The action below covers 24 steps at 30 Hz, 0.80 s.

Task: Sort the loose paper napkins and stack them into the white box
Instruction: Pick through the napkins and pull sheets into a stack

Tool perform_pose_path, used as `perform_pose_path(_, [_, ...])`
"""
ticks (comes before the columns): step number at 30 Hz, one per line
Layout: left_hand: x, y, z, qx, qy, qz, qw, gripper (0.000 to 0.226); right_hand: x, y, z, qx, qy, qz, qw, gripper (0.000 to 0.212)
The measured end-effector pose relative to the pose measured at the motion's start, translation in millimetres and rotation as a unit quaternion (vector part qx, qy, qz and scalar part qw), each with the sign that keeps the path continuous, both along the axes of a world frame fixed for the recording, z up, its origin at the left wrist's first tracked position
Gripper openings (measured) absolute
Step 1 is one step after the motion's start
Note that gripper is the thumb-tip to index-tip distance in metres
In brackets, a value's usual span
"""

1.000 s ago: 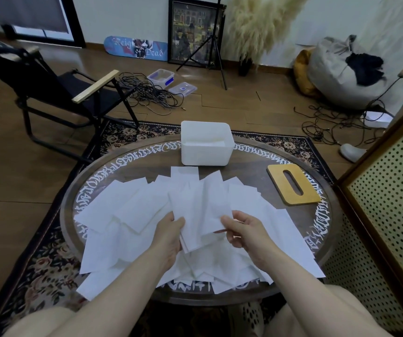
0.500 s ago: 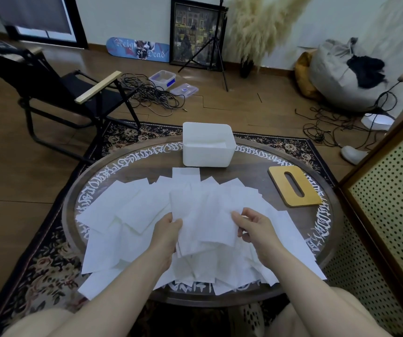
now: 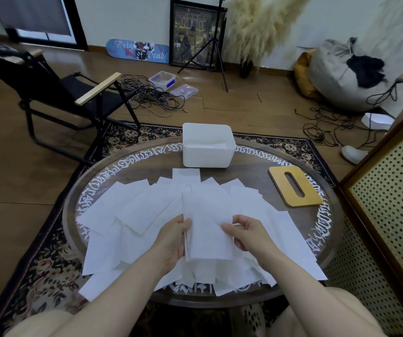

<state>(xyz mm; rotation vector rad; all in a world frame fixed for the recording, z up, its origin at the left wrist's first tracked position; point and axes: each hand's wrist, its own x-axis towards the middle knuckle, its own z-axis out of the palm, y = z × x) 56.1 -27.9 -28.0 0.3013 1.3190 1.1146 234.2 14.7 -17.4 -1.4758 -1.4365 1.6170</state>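
Both hands hold a small stack of napkins [image 3: 207, 229] above the loose napkins [image 3: 132, 210] on the desk [image 3: 251, 171], left hand [image 3: 171, 242] gripping its left edge, right hand [image 3: 249, 233] fingers [image 3: 227, 226] pinching its right edge, white box [image 3: 207, 145] beyond.

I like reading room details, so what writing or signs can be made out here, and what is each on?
"Reign of Dead": blue skateboard deck leaning on the wall.
White ornate lettering around the round glass table's rim: stylised script, not readable.
Blue label on the clear plastic tub: too small to read.
White paper napkins, white box: no text.
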Motion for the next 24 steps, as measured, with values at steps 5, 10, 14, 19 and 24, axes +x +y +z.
perform_pose_path(5, [0.2, -3.5, 3.8, 0.025, 0.02, -0.038, 0.999, 0.02, -3.2, -2.4, -1.9, 0.013, 0.002, 0.007, 1.0, 0.015])
perform_pose_path(10, [-6.2, -3.4, 7.1, 0.067, 0.152, -0.109, 0.98, 0.026, -4.2, 2.7, -1.2, 0.071, -0.059, -0.034, 0.995, 0.023])
perform_pose_path(14, [-19.2, -3.0, 15.1, 0.126, 0.2, -0.231, 0.944, 0.02, 6.5, 11.9, -6.6, 0.154, -0.099, -0.014, 0.983, 0.061])
perform_pose_path(19, [-23.0, -2.0, 13.2, 0.168, 0.312, -0.327, 0.876, 0.01, 7.9, 9.4, -2.0, 0.09, -0.081, 0.098, 0.988, 0.054])
perform_pose_path(24, [-23.3, 2.8, 8.8, 0.189, 0.356, -0.154, 0.902, 0.006, 2.2, 4.7, -4.6, 0.075, 0.011, 0.023, 0.997, 0.017])
